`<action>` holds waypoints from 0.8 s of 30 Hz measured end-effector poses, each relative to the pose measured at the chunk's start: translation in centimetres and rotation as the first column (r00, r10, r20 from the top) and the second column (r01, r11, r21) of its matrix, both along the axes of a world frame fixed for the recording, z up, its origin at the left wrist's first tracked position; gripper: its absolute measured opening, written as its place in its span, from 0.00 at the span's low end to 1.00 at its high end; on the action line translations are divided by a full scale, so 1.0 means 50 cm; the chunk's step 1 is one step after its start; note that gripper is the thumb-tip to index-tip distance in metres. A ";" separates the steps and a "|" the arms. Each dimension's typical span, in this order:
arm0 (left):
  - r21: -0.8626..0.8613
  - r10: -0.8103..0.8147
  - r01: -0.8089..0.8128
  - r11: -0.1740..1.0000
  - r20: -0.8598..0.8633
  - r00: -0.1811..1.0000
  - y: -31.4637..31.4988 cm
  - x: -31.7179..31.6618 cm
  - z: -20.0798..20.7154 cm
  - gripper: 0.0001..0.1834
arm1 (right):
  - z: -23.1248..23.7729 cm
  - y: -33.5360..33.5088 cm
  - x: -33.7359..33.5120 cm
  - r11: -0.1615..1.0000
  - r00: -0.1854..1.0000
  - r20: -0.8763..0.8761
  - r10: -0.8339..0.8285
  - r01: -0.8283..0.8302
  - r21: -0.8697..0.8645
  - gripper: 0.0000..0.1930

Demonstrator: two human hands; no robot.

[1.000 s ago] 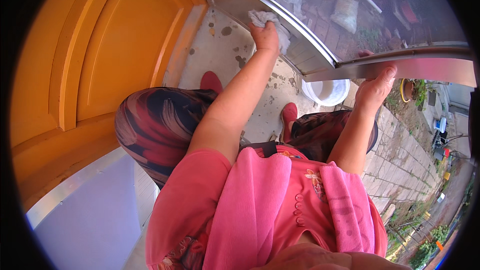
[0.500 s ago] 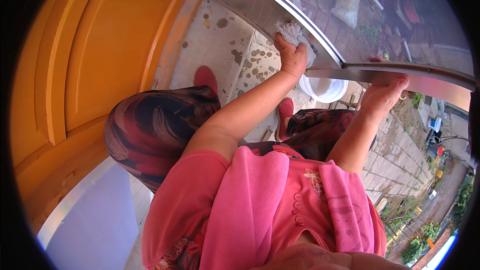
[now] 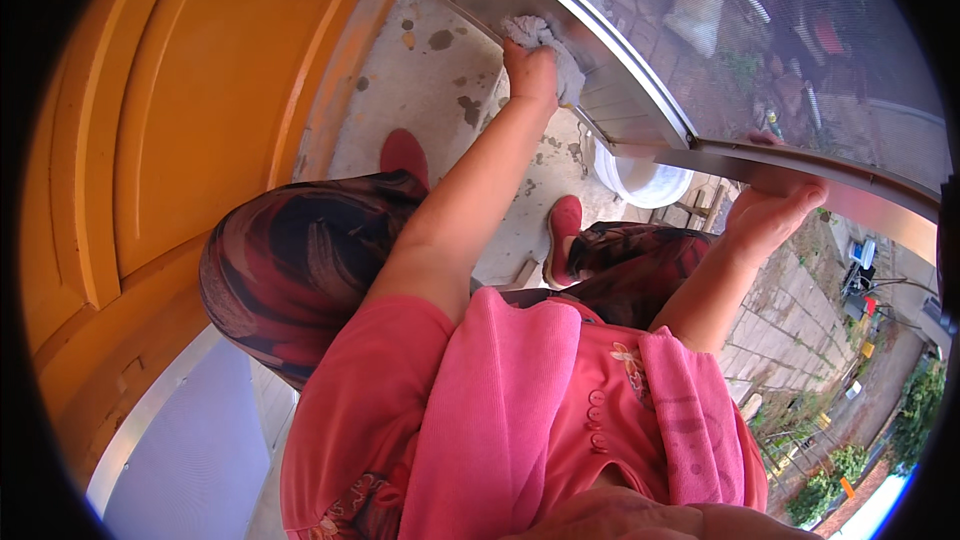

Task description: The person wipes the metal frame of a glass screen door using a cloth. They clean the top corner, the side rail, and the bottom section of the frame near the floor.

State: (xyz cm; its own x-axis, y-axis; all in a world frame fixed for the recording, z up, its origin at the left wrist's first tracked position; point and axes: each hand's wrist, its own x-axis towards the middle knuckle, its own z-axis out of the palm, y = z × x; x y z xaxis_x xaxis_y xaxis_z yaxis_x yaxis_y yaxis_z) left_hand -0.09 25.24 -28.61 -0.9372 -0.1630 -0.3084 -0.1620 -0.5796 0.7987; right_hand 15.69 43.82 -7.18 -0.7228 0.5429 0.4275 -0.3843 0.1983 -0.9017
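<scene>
From the head camera, the left hand (image 3: 530,70) clutches a pale rag (image 3: 545,40) and has slid it further up the screen door frame (image 3: 620,100) than a moment ago, so wiping continues. The right hand (image 3: 770,215) grips the frame's edge, seemingly steadying it.

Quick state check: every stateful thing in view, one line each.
Left hand: pressing a rag against the screen door frame.
Rag: crumpled under the hand.
Right hand: gripping the door's edge.
Screen door: swung open.
Orange door: open or shut, cannot tell.
Bucket: upright on the floor.
</scene>
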 end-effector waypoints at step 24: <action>0.024 0.067 -0.072 0.997 0.142 0.988 -0.045 -0.052 -0.019 0.22 | 0.000 -0.002 -0.002 0.998 0.999 -0.026 -0.041 0.040 -0.046 0.30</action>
State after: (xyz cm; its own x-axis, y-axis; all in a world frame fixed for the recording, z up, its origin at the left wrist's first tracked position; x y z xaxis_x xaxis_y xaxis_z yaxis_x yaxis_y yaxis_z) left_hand -2.68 23.00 -29.55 -0.8706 -0.2152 -0.4424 -0.2304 -0.6161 0.7532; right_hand 15.60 43.70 -7.17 -0.6888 0.5905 0.4205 -0.4007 0.1733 -0.8997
